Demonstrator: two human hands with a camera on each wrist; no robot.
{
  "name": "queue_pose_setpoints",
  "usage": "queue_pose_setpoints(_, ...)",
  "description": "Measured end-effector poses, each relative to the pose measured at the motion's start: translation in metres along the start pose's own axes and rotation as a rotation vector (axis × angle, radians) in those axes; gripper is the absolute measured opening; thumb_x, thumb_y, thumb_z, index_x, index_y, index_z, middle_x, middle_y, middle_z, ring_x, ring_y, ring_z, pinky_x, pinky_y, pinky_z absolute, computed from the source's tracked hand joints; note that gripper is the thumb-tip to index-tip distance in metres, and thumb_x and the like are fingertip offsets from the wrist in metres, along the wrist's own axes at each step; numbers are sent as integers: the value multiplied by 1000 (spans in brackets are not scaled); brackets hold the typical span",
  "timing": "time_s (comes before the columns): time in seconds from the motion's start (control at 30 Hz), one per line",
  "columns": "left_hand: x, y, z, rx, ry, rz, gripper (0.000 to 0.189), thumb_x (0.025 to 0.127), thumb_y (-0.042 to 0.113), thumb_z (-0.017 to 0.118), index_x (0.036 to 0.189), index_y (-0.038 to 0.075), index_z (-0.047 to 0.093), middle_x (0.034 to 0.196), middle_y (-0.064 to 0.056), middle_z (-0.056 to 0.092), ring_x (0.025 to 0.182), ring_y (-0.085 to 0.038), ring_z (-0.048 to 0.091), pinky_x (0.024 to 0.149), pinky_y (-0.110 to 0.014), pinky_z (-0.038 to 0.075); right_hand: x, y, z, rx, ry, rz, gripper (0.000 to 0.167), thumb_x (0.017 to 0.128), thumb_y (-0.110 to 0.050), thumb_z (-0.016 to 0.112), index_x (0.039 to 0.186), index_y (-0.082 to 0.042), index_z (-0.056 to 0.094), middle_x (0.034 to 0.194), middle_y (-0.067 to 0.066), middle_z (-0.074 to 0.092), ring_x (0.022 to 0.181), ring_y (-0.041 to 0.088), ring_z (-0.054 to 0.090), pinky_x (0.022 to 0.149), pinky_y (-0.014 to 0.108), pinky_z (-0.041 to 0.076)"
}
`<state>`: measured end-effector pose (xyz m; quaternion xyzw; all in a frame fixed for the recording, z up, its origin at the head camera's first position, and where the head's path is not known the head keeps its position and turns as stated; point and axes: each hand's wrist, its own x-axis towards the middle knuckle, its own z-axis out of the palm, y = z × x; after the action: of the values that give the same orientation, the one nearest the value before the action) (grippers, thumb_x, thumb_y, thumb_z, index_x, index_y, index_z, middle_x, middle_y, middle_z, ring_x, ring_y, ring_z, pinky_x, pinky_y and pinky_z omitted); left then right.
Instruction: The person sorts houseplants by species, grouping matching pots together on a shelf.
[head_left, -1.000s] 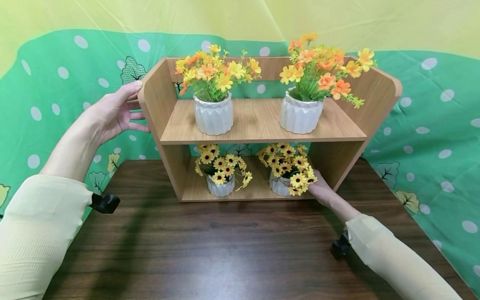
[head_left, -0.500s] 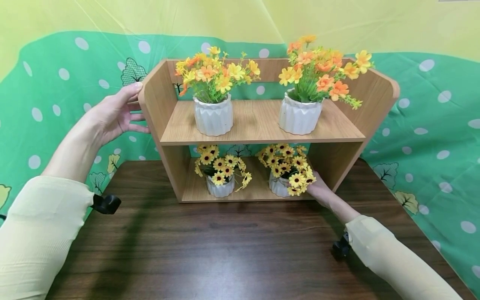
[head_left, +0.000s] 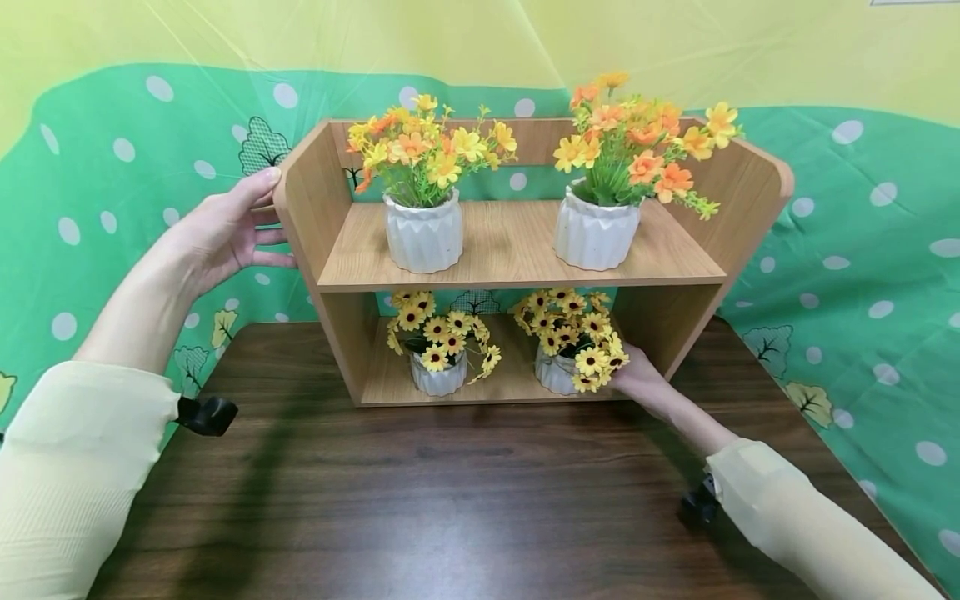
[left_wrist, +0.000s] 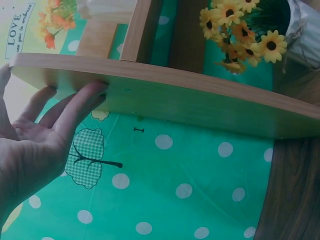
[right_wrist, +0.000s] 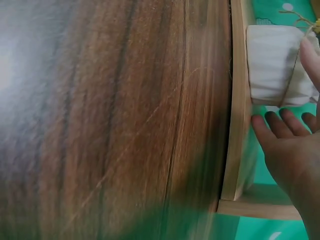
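My left hand [head_left: 225, 225] touches the left side panel [head_left: 318, 179] of a two-tier wooden shelf. Its thumb lies at the panel's front edge, and the fingertips meet the outer face in the left wrist view. On the lower tier, my right hand [head_left: 637, 372] reaches in beside a small white pot [head_left: 555, 372] of dark-centred yellow flowers [head_left: 570, 329]. The right wrist view has the thumb near the string-tied pot [right_wrist: 275, 65] and spread fingertips close along its side. A matching pot [head_left: 438, 375] stands to the left, its yellow flowers [head_left: 442, 329] drooping over.
The upper tier [head_left: 510, 242] bears two larger white pots: the left pot [head_left: 425, 233] and the right pot [head_left: 596, 233], both with orange and yellow flowers. The shelf stands on a dark wooden table [head_left: 420, 500]. A green and yellow patterned cloth [head_left: 847, 208] hangs behind.
My right forearm has drawn slightly right and toward me, and fewer fingers show in front of the pot. The left hand keeps its place on the panel. The head view has shifted slightly.
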<state>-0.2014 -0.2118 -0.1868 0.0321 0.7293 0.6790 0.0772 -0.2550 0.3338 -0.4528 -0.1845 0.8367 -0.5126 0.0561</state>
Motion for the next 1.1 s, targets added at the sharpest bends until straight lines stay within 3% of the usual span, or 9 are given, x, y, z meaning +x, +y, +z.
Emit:
queue_pose_setpoints(0.07,-1,-1,1,14,-2,5,70,102,54,55,161,28,29,169,-12,26,108,-10,70,77,-36,65,-1,-1,-1,-46,7,18,77,90,-6,77,154,4,36,147,28,50,114,-5,54,89,14,50)
queue_pose_setpoints(0.17,-4,-2,3,69,-3,9,71,102,59,52,162,29,28,171,-13,25,116,-11,68,80,-33,65,-4,-4,-4,-120,13,45,85,88,-12,82,157,-1,34,150,26,50,126,18,57,92,19,50)
queue_pose_setpoints(0.33,-7,-4,7,224,-1,21,74,101,69,41,163,33,24,171,-15,24,148,-33,46,83,-31,64,-9,-9,-12,-166,11,14,99,86,-11,84,163,-3,22,162,27,34,137,43,50,91,18,51)
queue_pose_setpoints(0.4,-10,-6,7,291,-3,27,74,100,71,36,164,35,21,171,-16,23,151,-40,39,85,-30,64,-11,-10,-16,-150,3,-13,101,86,-7,82,164,-3,17,164,29,28,135,46,51,87,15,54)
queue_pose_setpoints(0.53,-16,-11,8,391,2,26,76,99,74,32,164,37,16,171,-17,23,148,-42,42,88,-28,62,-17,-13,-22,-70,-18,-43,102,87,-3,80,164,-3,13,162,32,29,134,47,50,89,15,57)
queue_pose_setpoints(0.77,-28,-28,11,431,23,11,85,99,72,36,166,25,13,172,-14,21,152,-41,36,90,-25,61,-27,-20,-31,-27,-25,-67,100,90,-3,78,165,-4,12,162,31,29,144,51,38,100,24,56)
queue_pose_setpoints(0.87,-34,-38,13,474,21,15,84,101,70,36,166,20,16,171,-12,24,152,-39,37,89,-24,61,-30,-22,-31,-43,-21,-78,100,90,-4,78,165,-5,12,162,30,30,146,52,37,105,34,55)
queue_pose_setpoints(1.0,-43,-49,16,510,6,19,77,104,66,37,166,23,19,172,-7,24,152,-38,39,89,-26,62,-34,-22,-30,-66,-19,-79,102,90,-8,80,165,-8,12,164,28,29,146,51,38,110,48,48)
queue_pose_setpoints(1.1,-48,-54,19,525,-3,20,72,105,62,38,165,28,18,173,-2,20,151,-37,40,90,-27,62,-36,-23,-29,-71,-13,-78,101,89,-9,80,165,-8,13,164,27,29,146,49,39,111,45,47)
